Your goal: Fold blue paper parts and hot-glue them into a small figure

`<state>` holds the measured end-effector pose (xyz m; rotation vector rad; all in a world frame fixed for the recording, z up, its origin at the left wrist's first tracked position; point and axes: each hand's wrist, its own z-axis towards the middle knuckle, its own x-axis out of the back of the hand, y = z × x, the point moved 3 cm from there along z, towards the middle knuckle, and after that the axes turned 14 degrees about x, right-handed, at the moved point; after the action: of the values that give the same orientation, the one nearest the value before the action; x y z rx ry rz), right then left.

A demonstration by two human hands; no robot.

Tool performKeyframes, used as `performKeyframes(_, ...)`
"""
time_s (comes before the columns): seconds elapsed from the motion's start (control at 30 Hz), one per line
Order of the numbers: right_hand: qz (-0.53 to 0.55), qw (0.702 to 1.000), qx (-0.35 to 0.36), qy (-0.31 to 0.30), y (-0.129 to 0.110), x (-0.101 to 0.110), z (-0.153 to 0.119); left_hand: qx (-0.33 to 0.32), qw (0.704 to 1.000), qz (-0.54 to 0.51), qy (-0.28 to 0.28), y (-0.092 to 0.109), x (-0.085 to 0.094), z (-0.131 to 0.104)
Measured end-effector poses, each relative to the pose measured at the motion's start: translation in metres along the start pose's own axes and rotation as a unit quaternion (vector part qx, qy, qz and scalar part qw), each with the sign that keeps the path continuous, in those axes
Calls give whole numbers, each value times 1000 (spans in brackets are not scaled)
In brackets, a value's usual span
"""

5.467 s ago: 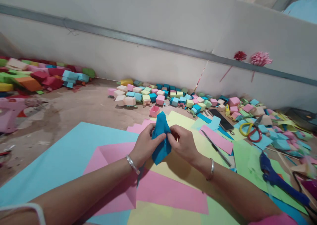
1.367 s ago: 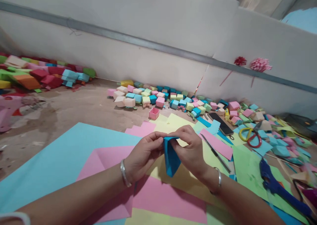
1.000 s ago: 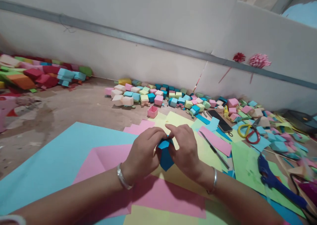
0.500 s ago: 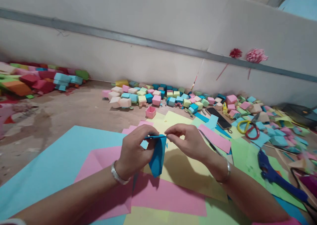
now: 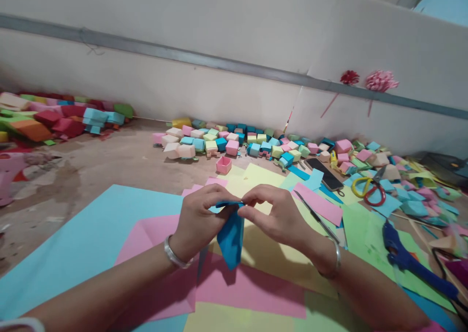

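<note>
A piece of folded blue paper [image 5: 231, 239] hangs between my hands, its pointed lower end facing down. My left hand [image 5: 204, 207] grips it near the top, thumb beneath and fingers above. At the paper's upper right corner, my right hand [image 5: 276, 212] has thumb and index finger pinched on the edge. Below lie overlapping sheets: a yellow sheet [image 5: 288, 261], a pink sheet [image 5: 252, 288] and a large light-blue sheet [image 5: 91, 229]. A small open pink paper box [image 5: 224, 165] sits just beyond my hands.
Several small folded paper boxes [image 5: 232, 147] line the wall. To the right lie a phone [image 5: 323, 173], scissors [image 5: 368, 190], a slim metal tool [image 5: 316, 215] and a blue glue gun [image 5: 413, 261] with a cord. More coloured paper shapes [image 5: 68, 120] are heaped at left.
My right hand has shifted slightly left, closer to my left hand, along the top edge of the blue paper. The paper's lower tip hangs slightly lower.
</note>
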<state>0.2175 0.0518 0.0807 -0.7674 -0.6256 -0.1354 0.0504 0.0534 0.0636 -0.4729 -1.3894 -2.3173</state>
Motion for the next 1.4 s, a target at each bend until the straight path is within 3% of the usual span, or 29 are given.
performKeyframes(0.17, -120, 993, 5, 0, -12, -11, -8, 20, 997, 74, 11, 1, -5, -5)
performKeyframes(0.43, -261, 962, 38, -73, -9, -22, -13, 30, 990, 129, -42, -1, -15, -7)
performKeyframes(0.63, -294, 945, 46, -135, 0, -26, -12, 113, 971, 162, -134, -3, -16, -4)
performKeyframes(0.77, -303, 942, 30, -144, 4, -24, -13, 197, 940, 25, -278, -6, -18, 2)
performKeyframes(0.83, -302, 943, 22, -136, 4, -22, -12, 232, 917, -40, -322, -7, -17, 4)
performKeyframes(0.9, -298, 946, 25, -126, 4, -20, -12, 218, 923, -36, -315, -6, -15, 5)
performKeyframes(1.03, -304, 943, 48, -124, 2, -21, -10, 119, 958, 84, -248, 1, -11, 0)
performKeyframes(1.2, -292, 945, 58, -138, 2, -22, -11, 62, 956, 186, -217, 8, -10, -4)
performKeyframes(1.3, -273, 950, 59, -136, 3, -23, -12, 82, 949, 119, -279, 8, -8, 0)
performKeyframes(1.4, -287, 948, 76, -116, 1, -23, -12, 150, 908, -18, -391, 4, -7, 5)
